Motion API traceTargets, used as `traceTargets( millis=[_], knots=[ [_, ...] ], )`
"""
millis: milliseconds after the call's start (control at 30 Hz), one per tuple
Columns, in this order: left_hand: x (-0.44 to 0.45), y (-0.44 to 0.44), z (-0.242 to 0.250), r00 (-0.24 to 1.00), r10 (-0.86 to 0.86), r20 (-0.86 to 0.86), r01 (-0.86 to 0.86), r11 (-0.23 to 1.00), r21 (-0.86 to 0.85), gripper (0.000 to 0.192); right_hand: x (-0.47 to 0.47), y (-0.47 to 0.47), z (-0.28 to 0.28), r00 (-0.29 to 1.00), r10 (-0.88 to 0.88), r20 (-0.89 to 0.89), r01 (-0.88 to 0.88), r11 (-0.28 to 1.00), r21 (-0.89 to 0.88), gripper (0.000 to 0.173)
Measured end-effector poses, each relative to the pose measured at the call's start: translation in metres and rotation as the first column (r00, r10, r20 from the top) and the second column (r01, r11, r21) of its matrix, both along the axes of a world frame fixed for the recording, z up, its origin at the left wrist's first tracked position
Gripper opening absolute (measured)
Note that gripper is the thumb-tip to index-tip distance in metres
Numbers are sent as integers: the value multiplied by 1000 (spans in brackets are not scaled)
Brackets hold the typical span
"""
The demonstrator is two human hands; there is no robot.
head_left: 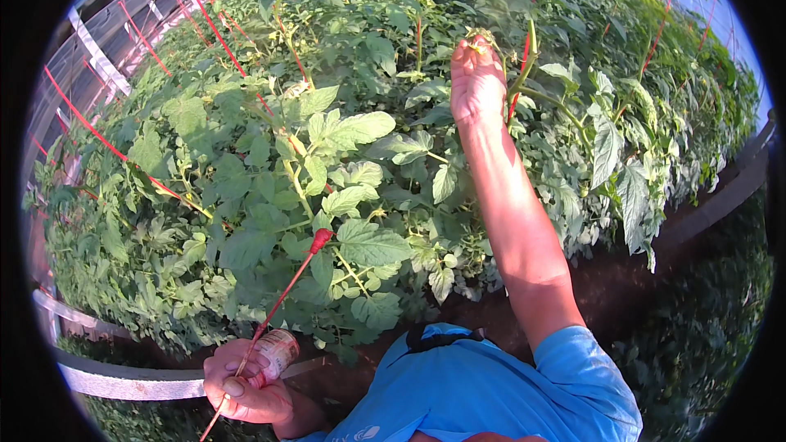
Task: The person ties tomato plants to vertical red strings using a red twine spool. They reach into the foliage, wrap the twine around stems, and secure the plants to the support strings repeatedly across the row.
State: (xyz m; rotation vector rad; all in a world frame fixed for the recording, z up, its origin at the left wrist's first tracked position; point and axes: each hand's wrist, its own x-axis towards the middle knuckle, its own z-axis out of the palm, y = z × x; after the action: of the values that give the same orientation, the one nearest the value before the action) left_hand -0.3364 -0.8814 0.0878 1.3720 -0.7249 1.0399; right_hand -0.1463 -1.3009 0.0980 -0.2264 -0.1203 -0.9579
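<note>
My left hand [249, 380], low at the left, grips a small printed can [282, 347] tilted to the side and a thin wooden stick [279, 302] together. The stick slants up and right, its upper length stained red, and ends in a red-soaked wrapped tip [321, 238] in front of tomato leaves. Reaching far forward, my right hand [478, 83] has its fingertips on a yellow tomato flower cluster [478, 33]. Just right of that hand rises a thick tomato stem [530, 43] beside a red string. The inside of the can is hidden.
Dense tomato plants [245, 166] fill the space before me, with red support strings [92, 126] running up through them. White posts [98, 55] stand at the upper left. A pale rail [135, 379] curves along the bed's near left edge.
</note>
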Motion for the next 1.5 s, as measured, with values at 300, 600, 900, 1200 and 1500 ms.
traceTargets(
  millis=[300,600,900,1200,1500],
  knots=[
    [-3,-2,2,997,65,-37,-65,998,14,32,-12,4,-7,996,79,-38,-82,991,-107,16],
    [1,-6,3,999,-2,-33,2,1000,0,34,-20,7,-12,998,38,-41,-44,986,-161,13],
    [0,-7,4,996,43,-76,-42,999,9,35,-20,-7,-12,994,107,24,-104,990,-100,14],
    [-1,-5,5,995,39,-93,-38,999,14,33,-21,-12,-13,968,235,89,-229,971,-75,9],
    [0,-4,6,997,17,-75,-16,1000,26,32,-26,-12,-17,982,191,12,-190,981,-45,15]
  ],
)
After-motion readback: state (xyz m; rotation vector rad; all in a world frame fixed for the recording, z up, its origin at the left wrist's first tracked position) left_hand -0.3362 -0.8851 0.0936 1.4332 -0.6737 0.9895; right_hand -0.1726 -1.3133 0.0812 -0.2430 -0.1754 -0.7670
